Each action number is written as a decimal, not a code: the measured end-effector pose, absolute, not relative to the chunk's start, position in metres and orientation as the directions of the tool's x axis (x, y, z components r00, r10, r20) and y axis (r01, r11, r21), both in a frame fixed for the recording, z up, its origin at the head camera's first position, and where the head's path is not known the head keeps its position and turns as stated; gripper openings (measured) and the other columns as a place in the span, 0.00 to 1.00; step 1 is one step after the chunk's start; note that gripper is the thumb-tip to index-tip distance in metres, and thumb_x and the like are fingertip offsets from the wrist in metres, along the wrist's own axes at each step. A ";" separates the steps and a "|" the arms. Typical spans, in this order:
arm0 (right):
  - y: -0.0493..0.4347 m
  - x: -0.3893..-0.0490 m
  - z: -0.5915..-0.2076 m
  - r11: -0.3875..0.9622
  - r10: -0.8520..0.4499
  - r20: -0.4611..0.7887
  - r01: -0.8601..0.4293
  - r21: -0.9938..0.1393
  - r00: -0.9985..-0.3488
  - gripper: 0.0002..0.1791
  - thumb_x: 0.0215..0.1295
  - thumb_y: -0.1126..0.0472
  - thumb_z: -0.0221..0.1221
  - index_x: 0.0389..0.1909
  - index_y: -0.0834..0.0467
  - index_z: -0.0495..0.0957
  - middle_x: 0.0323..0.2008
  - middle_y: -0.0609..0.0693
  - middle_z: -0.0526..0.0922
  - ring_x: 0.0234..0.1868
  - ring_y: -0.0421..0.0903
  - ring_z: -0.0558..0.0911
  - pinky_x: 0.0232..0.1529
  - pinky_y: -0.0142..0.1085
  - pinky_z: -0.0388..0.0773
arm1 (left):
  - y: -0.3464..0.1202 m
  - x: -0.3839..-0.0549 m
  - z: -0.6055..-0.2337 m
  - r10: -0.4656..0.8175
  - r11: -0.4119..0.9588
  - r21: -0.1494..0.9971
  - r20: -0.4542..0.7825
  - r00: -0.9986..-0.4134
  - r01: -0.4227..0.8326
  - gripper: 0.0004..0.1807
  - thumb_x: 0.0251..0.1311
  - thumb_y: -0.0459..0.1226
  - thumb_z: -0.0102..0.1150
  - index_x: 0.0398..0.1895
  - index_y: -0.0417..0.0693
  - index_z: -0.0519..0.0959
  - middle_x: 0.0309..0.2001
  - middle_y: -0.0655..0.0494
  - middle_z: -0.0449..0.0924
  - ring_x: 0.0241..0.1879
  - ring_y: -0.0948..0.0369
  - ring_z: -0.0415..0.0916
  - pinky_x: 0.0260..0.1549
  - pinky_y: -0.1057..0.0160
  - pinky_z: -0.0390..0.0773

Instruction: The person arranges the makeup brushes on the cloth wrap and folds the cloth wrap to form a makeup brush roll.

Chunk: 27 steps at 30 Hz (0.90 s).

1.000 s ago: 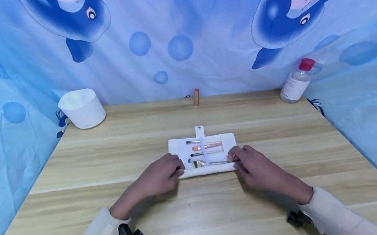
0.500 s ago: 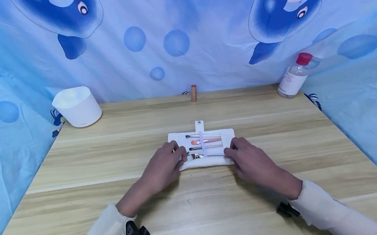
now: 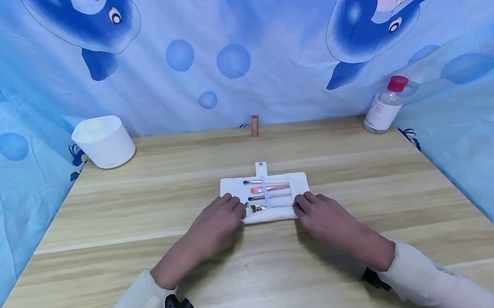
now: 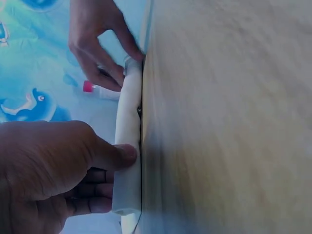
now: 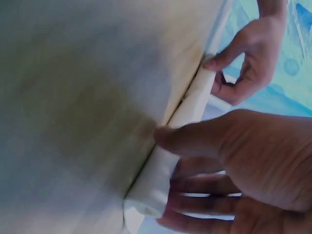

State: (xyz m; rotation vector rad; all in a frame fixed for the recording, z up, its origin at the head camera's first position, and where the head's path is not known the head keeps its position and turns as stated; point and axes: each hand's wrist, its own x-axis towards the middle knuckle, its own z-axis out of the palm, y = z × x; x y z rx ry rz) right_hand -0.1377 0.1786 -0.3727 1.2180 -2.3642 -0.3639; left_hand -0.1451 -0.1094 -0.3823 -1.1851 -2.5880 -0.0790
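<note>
A white makeup brush roll (image 3: 298, 183) lies spread on the wooden table in the head view, its near edge rolled into a tube. Several makeup brushes (image 3: 269, 189), one of them pink, lie across it under a pale strap. At its far side a snap tab (image 3: 261, 168) sticks out. My left hand (image 3: 217, 222) grips the left end of the rolled edge, thumb on the near side, fingers behind, as the left wrist view shows. At the right end, my right hand (image 3: 328, 219) holds the same rolled edge (image 5: 156, 183) between thumb and fingers. Both hands cover parts of the roll.
A white round container (image 3: 106, 143) stands at the table's back left. A small brown tube with a red top (image 3: 255, 126) is upright at the back middle. To the back right is a clear bottle with a red cap (image 3: 383, 109). A blue dolphin curtain (image 3: 236, 19) hangs behind.
The near edge of the brush roll has turned over a little farther from me, covering more of the nearest brushes. Both hands have moved inward along it. The head view has shifted slightly.
</note>
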 end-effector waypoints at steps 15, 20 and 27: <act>0.195 -0.176 -0.379 0.596 -0.756 0.267 -0.797 -0.095 -0.597 0.09 0.69 0.66 0.60 0.46 0.60 0.85 0.37 0.51 0.74 0.38 0.45 0.71 0.39 0.38 0.73 | -0.122 -0.173 -0.388 0.550 0.613 0.657 0.043 -0.834 0.437 0.04 0.71 0.32 0.57 0.44 0.47 0.79 0.30 0.60 0.78 0.30 0.62 0.71 0.35 0.60 0.74; 0.195 -0.180 -0.378 0.601 -0.744 0.290 -0.793 -0.102 -0.601 0.14 0.68 0.69 0.59 0.52 0.61 0.85 0.36 0.51 0.71 0.40 0.50 0.68 0.40 0.41 0.67 | -0.114 -0.176 -0.387 0.462 0.654 0.601 0.164 -0.872 0.460 0.07 0.66 0.31 0.62 0.40 0.52 0.76 0.29 0.60 0.76 0.31 0.61 0.71 0.34 0.60 0.72; 0.192 -0.189 -0.379 0.622 -0.687 0.318 -0.755 -0.208 -0.653 0.06 0.66 0.69 0.63 0.43 0.60 0.78 0.31 0.45 0.75 0.38 0.45 0.73 0.43 0.40 0.73 | -0.109 -0.168 -0.385 0.537 0.736 0.225 0.378 -0.754 0.638 0.07 0.60 0.28 0.66 0.32 0.48 0.79 0.31 0.58 0.72 0.33 0.58 0.67 0.33 0.61 0.68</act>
